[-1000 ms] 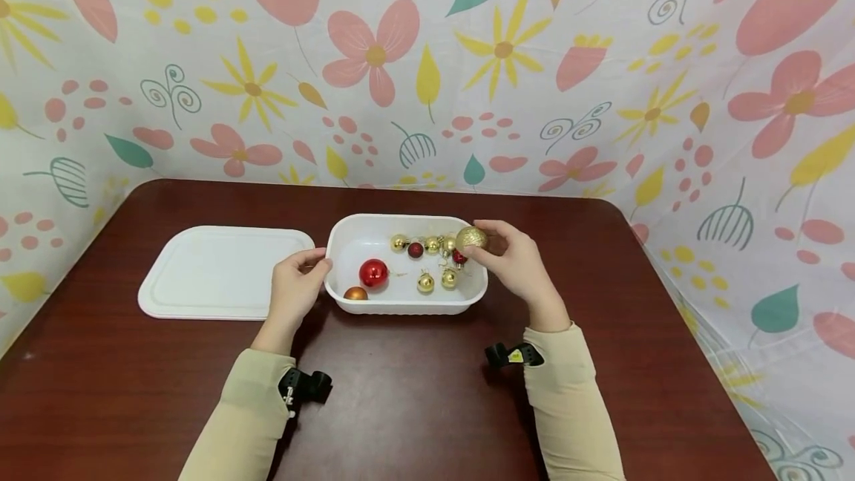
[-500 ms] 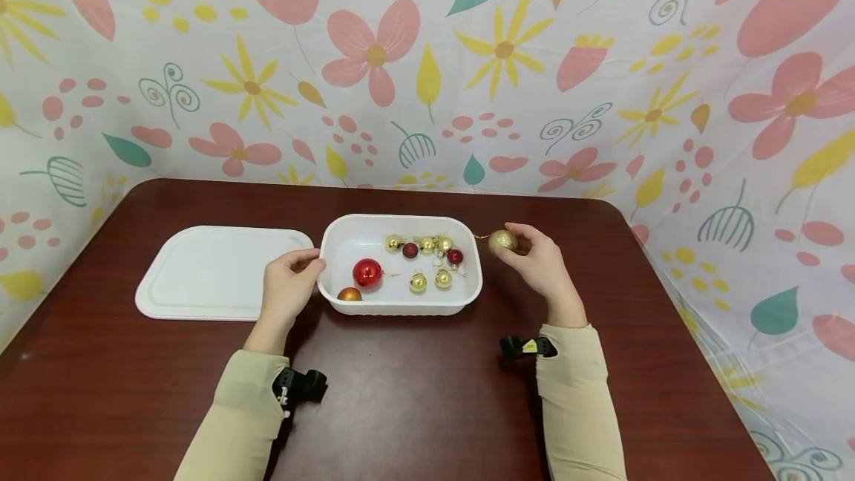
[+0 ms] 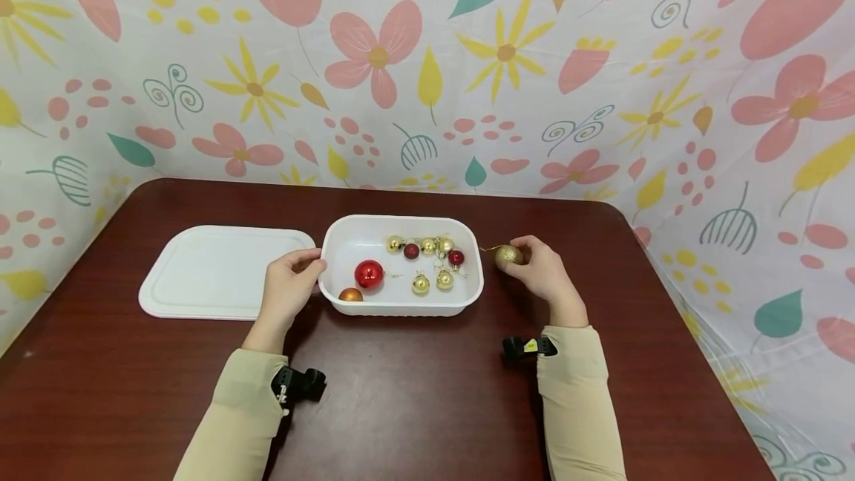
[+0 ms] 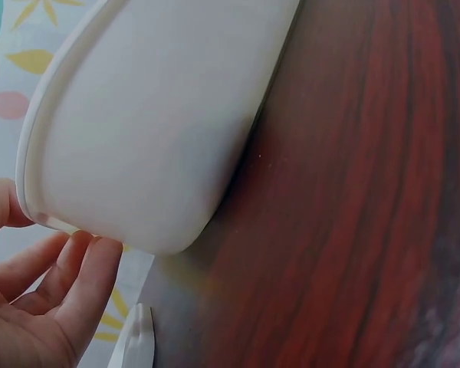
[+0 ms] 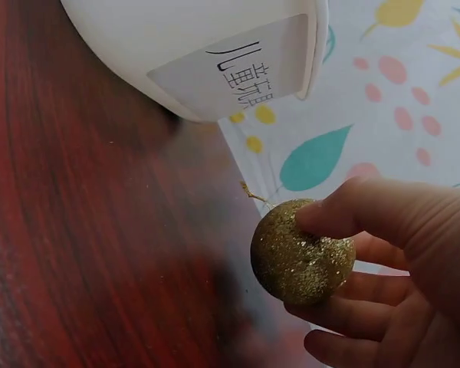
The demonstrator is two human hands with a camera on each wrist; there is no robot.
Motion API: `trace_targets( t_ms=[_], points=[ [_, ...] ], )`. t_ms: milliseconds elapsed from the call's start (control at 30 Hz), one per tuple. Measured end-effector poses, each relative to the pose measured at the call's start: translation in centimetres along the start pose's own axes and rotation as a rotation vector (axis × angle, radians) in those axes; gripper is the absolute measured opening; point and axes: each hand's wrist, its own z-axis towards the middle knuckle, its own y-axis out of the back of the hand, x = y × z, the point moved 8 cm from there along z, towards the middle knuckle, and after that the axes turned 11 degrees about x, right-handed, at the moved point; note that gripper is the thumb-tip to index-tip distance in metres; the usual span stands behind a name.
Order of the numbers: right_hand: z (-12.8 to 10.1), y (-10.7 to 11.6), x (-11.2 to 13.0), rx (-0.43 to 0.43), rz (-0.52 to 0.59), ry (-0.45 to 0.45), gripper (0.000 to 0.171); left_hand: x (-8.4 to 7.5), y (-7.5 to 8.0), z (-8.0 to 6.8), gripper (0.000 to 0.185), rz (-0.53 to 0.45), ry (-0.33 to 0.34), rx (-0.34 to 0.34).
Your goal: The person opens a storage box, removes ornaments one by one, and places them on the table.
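My right hand pinches a gold glitter Christmas ball between thumb and fingers, to the right of a white plastic box. From the ball a thin gold string sticks out towards the box in the right wrist view. My left hand grips the box's left end at the rim, thumb on one side and fingers against the wall. Inside the box lie a large shiny red ball, an orange ball partly hidden by the front wall, several small gold balls and small dark red ones.
A flat white lid lies on the dark brown table, left of the box and partly behind my left hand. Behind the table hangs a flower-printed cloth. A label with printed characters is on the box's right end.
My right hand has carried the gold glitter ball out from over the box's right end, rightwards and then lower. The box shifted slightly left with my left hand still on it.
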Motion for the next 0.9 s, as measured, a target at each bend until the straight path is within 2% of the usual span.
trace_targets(
  t_ms=[900],
  points=[
    [0.6, -1.0, 0.4, 0.097, -0.033, -0.027, 0.064, 0.2, 0.0, 0.4, 0.031, 0.007, -0.019, 0.010]
  ],
)
